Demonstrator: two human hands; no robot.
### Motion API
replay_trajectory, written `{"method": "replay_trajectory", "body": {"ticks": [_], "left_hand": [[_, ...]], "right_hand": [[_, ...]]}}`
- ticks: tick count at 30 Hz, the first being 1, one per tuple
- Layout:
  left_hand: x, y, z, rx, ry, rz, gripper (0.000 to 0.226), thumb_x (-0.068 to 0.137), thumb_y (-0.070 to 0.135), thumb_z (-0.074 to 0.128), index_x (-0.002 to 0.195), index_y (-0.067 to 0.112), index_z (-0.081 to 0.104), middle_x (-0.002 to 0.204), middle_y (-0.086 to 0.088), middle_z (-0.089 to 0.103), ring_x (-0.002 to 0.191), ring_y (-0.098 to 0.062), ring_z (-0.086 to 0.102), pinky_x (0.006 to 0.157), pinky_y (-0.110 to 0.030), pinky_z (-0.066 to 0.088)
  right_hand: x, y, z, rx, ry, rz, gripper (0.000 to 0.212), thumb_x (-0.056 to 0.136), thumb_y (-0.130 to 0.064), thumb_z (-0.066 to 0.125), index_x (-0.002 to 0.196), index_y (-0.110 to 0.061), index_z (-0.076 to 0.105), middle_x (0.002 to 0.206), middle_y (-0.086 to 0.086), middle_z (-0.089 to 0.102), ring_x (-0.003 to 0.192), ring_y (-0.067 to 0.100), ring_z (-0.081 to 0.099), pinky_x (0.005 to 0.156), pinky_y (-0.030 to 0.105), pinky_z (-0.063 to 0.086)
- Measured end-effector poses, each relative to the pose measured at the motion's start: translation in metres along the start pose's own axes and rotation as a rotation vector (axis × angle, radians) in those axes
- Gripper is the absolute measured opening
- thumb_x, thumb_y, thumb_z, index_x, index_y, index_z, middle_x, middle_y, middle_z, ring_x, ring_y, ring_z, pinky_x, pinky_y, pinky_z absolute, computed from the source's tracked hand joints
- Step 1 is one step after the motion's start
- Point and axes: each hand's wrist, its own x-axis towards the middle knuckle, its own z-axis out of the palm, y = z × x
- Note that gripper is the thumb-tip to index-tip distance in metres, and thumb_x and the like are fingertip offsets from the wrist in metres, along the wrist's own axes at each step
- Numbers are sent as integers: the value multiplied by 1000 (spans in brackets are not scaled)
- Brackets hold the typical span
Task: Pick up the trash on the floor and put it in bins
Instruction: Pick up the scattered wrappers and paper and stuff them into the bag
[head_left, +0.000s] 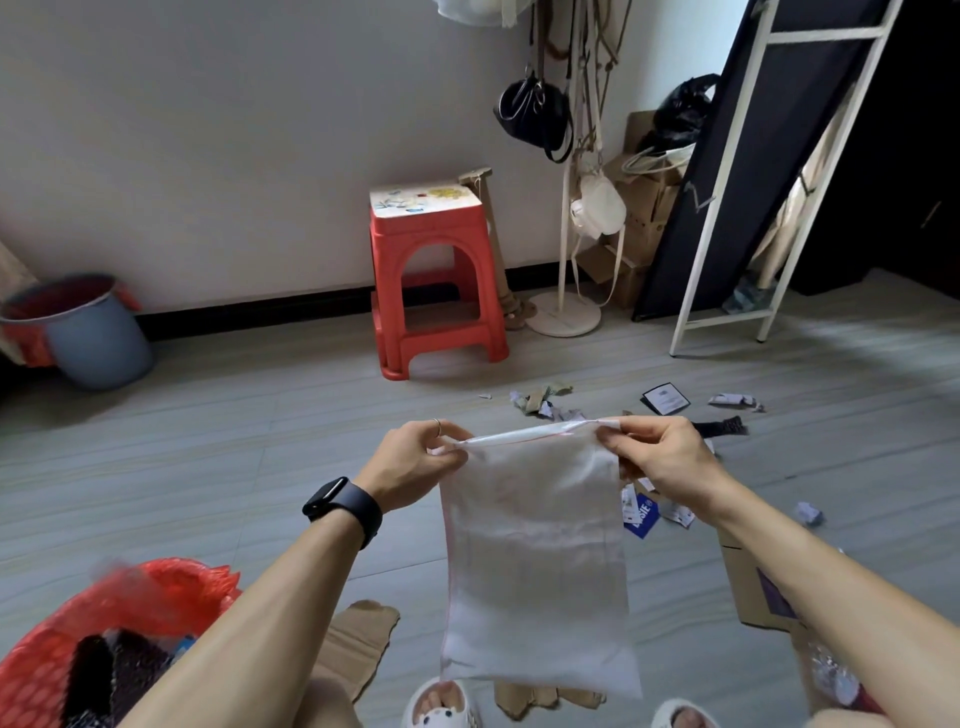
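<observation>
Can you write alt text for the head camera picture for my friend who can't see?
The left hand and right hand pinch the top corners of a clear bag, holding it up. Paper scraps litter the floor beyond it; a red stool stands by the wall and a red-lined bin sits lower left.

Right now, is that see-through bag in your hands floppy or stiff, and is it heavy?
Probably floppy: the plastic bag hangs limp from its top edge, pinched by the left hand and right hand. Likely very light, since fingertips alone hold it up and it looks empty. Maybe slippery too, being smooth thin film.
</observation>
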Motion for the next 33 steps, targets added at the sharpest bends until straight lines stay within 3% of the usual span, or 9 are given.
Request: {"method": "replay_trajectory", "body": {"ticks": [3,6,11,15,19,24,28,31,33], "left_hand": [[2,1,1,4,35,23,29,85,13,63,87,42,66,78,11,72,71,-8,63,67,-24,50],[1,-1,0,-101,31,16,26,83,10,65,86,35,69,70,9,70,60,-7,60,62,-25,50],[4,-2,-3,-329,78,-42,16,82,9,74,88,24,73,75,4,74,68,-11,66,69,-26,51],[1,1,-2,-516,-6,-148,21,83,-7,69,89,13,72,83,-8,71,74,-16,62,76,-30,47],[2,0,-2,-521,12,-200,18,83,-7,69,82,11,72,93,-19,72,83,-21,62,82,-34,47],[1,4,-1,-513,-46,-230,6,89,2,67,86,8,67,76,-8,67,57,-16,58,60,-30,57],[-3,11,-2,-535,-114,-289,15,88,-1,60,86,12,67,67,2,61,52,-11,52,50,-22,48],[-5,13,-4,-671,-254,-281,12,78,7,66,88,14,67,74,3,60,61,-12,54,55,-20,43],[-6,12,-6,-720,-291,-277,18,76,17,72,94,14,71,79,2,63,68,-13,58,63,-22,46]], "right_hand": [[1,0,2,103,15,39,16,89,-13,71,103,-13,78,89,19,71,76,30,57,81,53,51],[2,0,2,194,27,81,16,89,-12,70,103,-13,78,95,17,74,79,29,63,75,38,55],[1,-5,2,350,-8,129,21,91,-4,63,104,-13,78,92,18,72,72,26,65,66,32,53],[-2,-8,4,429,-9,167,27,93,0,53,94,-10,78,92,18,73,77,26,68,74,37,50],[-2,-8,5,360,7,169,33,91,2,48,81,-8,77,86,17,72,70,24,66,61,32,46],[-2,-7,7,297,23,108,14,86,-13,71,93,-2,77,90,15,75,73,20,71,57,23,52],[-3,-1,7,233,48,118,15,79,-6,79,94,-7,75,88,11,72,69,17,69,58,29,55],[-1,3,3,235,92,122,30,80,-6,79,106,-16,69,97,10,70,81,25,70,73,44,59],[-2,2,-2,273,72,153,34,81,-3,76,112,-13,65,104,13,69,87,30,70,82,50,57]]}}
